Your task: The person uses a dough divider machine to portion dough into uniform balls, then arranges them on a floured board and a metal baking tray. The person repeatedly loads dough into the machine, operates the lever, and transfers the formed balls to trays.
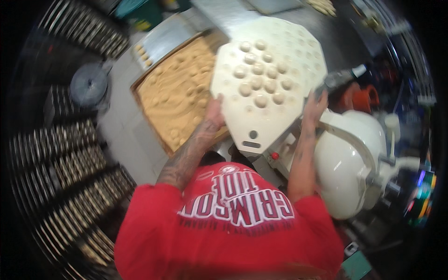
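Observation:
A white, many-sided dough plate (280,122) lies before me, with several round dough balls (257,68) clustered on its upper face. Near its lower corner are a round hole and a slot. My left hand (215,112) grips the left edge, fingers hidden underneath. At the plate's right side is my right hand (316,105), fingers bent and blurred beside a dark object; what it grips is unclear. A second white plate (308,45) with round marks sits partly under the first. Left of them, a wooden-edged tray (154,115) holds tan flour or meal with round lumps in it.
A large white machine (344,164), apparently a dough divider, stands close on my right. Behind it are an orange container (364,98) and a clear bottle (338,79). Racks of sheet trays (73,164) line the left. A metal sheet (168,38) with small dough balls lies beyond the wooden tray.

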A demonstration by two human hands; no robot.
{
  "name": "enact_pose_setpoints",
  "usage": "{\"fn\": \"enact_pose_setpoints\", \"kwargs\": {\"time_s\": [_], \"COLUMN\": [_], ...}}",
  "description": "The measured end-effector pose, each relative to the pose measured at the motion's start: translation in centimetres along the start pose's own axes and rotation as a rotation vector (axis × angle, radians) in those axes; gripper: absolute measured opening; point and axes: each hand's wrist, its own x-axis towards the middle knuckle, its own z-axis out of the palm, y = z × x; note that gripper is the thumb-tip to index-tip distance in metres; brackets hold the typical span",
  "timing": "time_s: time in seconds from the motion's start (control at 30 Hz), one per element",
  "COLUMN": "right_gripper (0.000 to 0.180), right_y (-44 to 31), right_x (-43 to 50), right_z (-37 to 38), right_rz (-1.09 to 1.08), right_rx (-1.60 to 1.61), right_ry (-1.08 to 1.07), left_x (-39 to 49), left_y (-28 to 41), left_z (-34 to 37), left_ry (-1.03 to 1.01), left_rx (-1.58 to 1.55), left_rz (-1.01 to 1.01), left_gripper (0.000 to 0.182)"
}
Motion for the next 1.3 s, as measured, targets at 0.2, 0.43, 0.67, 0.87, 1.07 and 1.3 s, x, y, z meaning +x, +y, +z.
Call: {"fn": "enact_pose_setpoints", "kwargs": {"time_s": [0.2, 0.43, 0.67, 0.87, 1.07, 1.3], "right_gripper": [0.049, 0.015, 0.012, 0.036, 0.032, 0.03], "right_y": [2.1, -6.5, -27.4, -36.3, -37.8, -38.0], "right_x": [-22.7, -20.8, -18.5, -20.4, -22.8, -27.3], "right_z": [-5.2, -5.6, -3.5, 4.3, 7.9, 9.4], "right_rz": [0.773, 0.689, 0.234, -0.179, -0.133, -0.164], "right_rx": [0.46, 0.999, 0.73, 0.65, 0.611, 0.507], "right_ry": [-0.324, -0.278, -0.342, -0.724, -0.829, -0.896], "left_x": [-5.8, -11.6, -21.1, -20.4, -16.5, -15.5], "left_y": [0.3, 2.2, 8.4, 14.6, 12.1, 9.0], "left_z": [1.8, 1.6, -5.4, -5.5, -7.5, -11.4], "left_ry": [0.023, -0.004, -0.492, -0.048, 0.047, 0.274], "left_rx": [-0.095, -0.157, 0.212, 1.003, 1.373, 1.093], "left_rz": [0.099, 0.011, -0.334, 0.933, 1.612, 1.459], "left_gripper": [0.04, 0.035, 0.038, 0.056, 0.058, 0.053]}}
